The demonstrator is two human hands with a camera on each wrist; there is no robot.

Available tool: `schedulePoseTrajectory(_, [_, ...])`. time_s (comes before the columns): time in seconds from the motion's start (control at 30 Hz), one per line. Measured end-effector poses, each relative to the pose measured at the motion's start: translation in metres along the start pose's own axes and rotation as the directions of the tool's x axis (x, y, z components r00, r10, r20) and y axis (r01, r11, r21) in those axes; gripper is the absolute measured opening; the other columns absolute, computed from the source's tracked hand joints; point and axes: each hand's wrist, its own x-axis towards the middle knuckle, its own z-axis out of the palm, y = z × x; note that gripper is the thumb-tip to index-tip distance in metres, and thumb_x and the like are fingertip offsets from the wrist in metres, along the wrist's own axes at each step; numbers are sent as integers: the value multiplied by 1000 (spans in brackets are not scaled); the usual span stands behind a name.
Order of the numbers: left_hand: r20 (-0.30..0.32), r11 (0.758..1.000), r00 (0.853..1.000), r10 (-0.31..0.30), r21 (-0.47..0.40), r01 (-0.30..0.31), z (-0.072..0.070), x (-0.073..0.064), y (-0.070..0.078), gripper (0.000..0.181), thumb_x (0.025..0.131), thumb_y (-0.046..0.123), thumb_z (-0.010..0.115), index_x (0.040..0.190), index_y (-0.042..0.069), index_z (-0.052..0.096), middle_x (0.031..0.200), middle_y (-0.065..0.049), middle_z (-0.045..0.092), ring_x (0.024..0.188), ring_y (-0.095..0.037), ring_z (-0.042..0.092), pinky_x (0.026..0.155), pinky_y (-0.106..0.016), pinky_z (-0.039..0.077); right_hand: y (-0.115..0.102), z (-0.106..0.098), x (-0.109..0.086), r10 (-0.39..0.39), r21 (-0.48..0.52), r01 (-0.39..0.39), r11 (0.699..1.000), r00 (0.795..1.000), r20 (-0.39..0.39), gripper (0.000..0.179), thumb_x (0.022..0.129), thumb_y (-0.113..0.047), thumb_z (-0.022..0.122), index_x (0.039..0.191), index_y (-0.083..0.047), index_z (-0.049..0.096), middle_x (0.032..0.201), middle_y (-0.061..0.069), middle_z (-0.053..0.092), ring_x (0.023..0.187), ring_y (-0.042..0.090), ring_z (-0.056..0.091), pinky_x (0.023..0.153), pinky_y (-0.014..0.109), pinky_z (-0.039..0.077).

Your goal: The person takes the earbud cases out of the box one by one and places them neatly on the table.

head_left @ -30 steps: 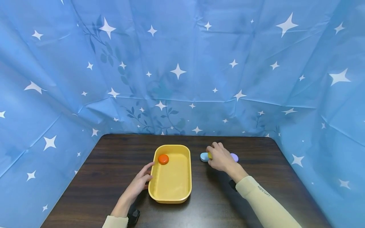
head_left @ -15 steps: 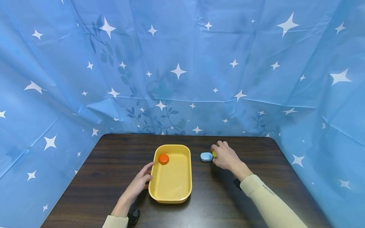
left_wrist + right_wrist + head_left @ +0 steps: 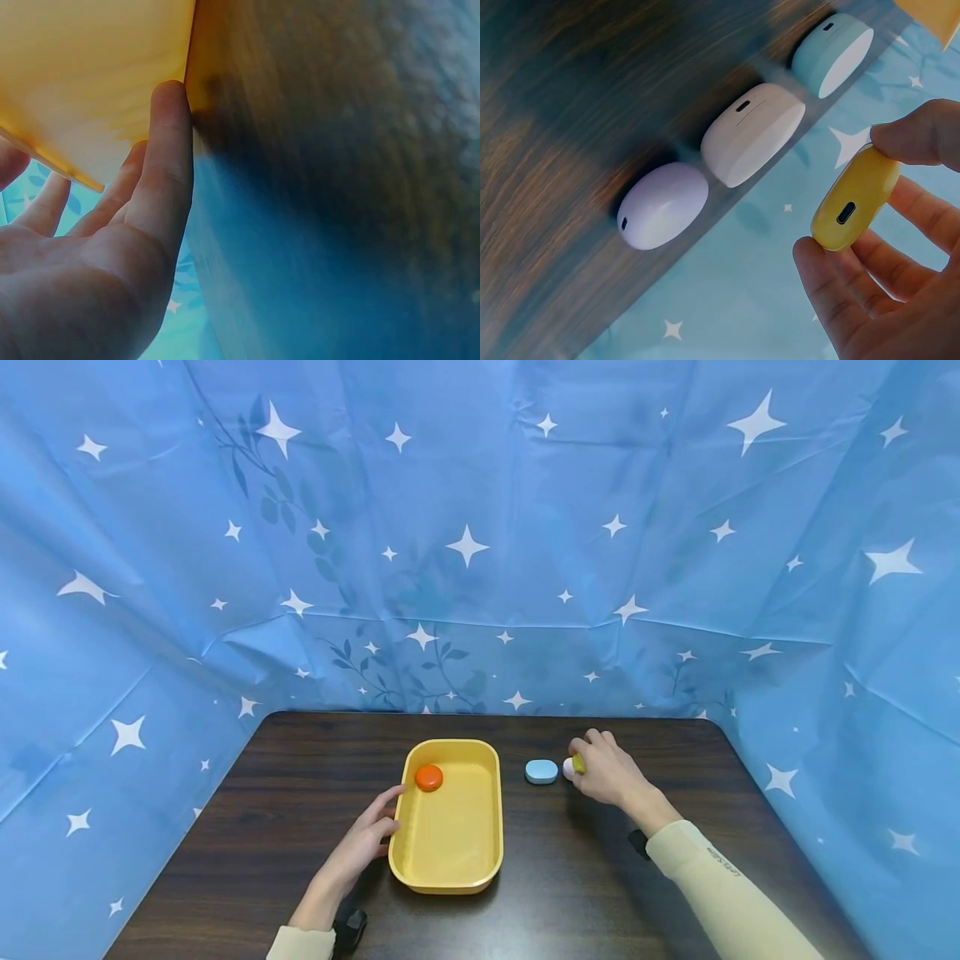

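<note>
My right hand (image 3: 611, 777) pinches a small yellow earbud case (image 3: 855, 196) between thumb and fingertips, its charging port facing the wrist camera. Beside it on the table stand a white earbud case (image 3: 754, 135), a purple one (image 3: 664, 206) and a light blue one (image 3: 832, 56), spaced in a row. The head view shows the light blue case left of the hand, while the purple case is hidden behind it. My left hand (image 3: 360, 842) rests fingertips against the left side of a yellow tub (image 3: 446, 843); its extended fingers show in the left wrist view.
A round orange case (image 3: 429, 777) lies in the tub's far left corner. The dark wooden table (image 3: 277, 810) ends at a back edge just beyond the row of cases. A blue curtain (image 3: 465, 585) with white stars hangs behind and at both sides.
My right hand has moved to the right with the yellow case, passing from beside the light blue case. The white case now shows; the purple one became covered. The left hand stays at the tub.
</note>
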Motion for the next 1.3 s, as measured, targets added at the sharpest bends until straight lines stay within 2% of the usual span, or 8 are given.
schedulePoseTrajectory(0.27, [-20, 1000, 1000, -14, 14, 14, -1, 2, 1, 58, 99, 9, 49, 155, 16, 39, 134, -20, 53, 111, -31, 60, 95, -56, 51, 8, -3, -5, 27, -15, -27, 1000, 1000, 6, 34, 81, -13, 77, 113, -5, 68, 109, 13, 56, 95, 31, 45, 72, 45, 49])
schedulePoseTrajectory(0.83, [-3, 1000, 1000, 1, 13, -1, -2, 1, 1, 57, 101, 8, 47, 156, 15, 37, 132, -21, 54, 112, -33, 60, 97, -57, 50, 24, -5, -14, 71, 11, -70, 997, 997, -29, 35, 81, -12, 76, 113, -4, 69, 111, 15, 57, 98, 32, 46, 75, 48, 52])
schedulePoseTrajectory(1.3, [-1, 1000, 1000, 1, 13, -1, -3, 1, 1, 57, 100, 8, 48, 156, 15, 37, 134, -22, 53, 114, -33, 60, 97, -57, 49, 48, -5, -16, 118, 45, -117, 992, 993, -10, 35, 86, -18, 73, 117, -2, 68, 112, 17, 56, 100, 34, 46, 75, 54, 52])
